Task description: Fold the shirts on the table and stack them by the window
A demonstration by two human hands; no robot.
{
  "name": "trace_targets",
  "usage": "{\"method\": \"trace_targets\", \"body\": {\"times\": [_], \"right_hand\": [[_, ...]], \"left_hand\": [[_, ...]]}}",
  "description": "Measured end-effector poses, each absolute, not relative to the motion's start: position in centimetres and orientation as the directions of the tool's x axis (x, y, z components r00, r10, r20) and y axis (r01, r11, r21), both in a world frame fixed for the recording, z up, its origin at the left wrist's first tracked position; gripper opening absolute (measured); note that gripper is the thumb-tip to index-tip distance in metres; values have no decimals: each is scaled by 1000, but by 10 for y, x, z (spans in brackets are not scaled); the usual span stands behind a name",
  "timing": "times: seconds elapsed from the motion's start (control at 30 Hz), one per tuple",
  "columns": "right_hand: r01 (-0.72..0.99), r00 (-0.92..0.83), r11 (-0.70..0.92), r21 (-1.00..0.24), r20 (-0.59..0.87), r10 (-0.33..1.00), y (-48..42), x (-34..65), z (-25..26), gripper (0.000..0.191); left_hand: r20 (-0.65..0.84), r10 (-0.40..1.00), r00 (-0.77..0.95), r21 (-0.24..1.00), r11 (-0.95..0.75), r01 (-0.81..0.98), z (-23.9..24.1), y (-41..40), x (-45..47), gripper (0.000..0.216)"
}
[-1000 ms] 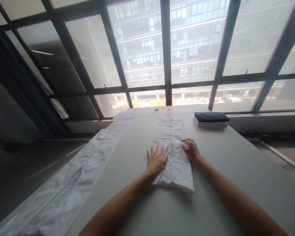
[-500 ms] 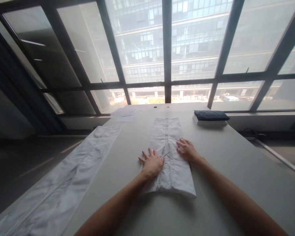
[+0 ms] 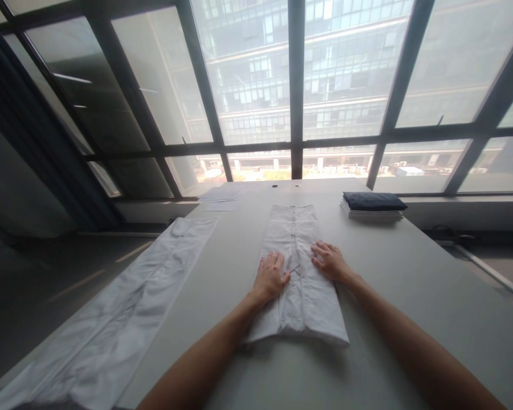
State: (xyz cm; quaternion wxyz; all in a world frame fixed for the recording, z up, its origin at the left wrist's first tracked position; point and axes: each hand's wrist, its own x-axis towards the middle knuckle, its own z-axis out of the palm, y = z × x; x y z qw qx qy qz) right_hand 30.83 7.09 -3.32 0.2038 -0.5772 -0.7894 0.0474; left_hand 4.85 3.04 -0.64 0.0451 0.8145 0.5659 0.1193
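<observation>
A white shirt point(image 3: 294, 228) folded into a long narrow strip lies along the middle of the grey table point(image 3: 410, 296), its button placket running down the centre. My left hand point(image 3: 270, 277) rests flat on the strip's left half, fingers stretched forward. My right hand point(image 3: 330, 261) lies flat on the right half, fingers spread toward the placket. Neither hand holds anything.
A second white garment point(image 3: 123, 319) stretches along the table's left edge. A folded stack with a dark navy piece on top point(image 3: 373, 204) sits at the far right. Loose papers point(image 3: 220, 198) lie at the far left end, before large windows.
My left hand has drawn in from the strip's left edge to lie closer to the placket, fingers now together. My right hand has barely shifted. The view tilted slightly.
</observation>
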Motion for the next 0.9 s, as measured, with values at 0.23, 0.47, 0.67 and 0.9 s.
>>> {"method": "trace_targets", "body": {"times": [0.23, 0.47, 0.67, 0.9], "right_hand": [[882, -223, 344, -323, 356, 908, 61, 299, -21, 48], [778, -475, 550, -302, 288, 831, 36, 264, -11, 47], [803, -392, 487, -343, 313, 865, 36, 261, -10, 41], [537, 339, 167, -827, 393, 855, 62, 293, 4, 55]], "left_hand": [[129, 934, 334, 176, -353, 919, -10, 30, 50, 60], [137, 932, 337, 180, -358, 916, -8, 29, 50, 57], [138, 930, 341, 168, -361, 917, -9, 30, 50, 56], [120, 937, 329, 181, -346, 921, -8, 30, 50, 57]]}}
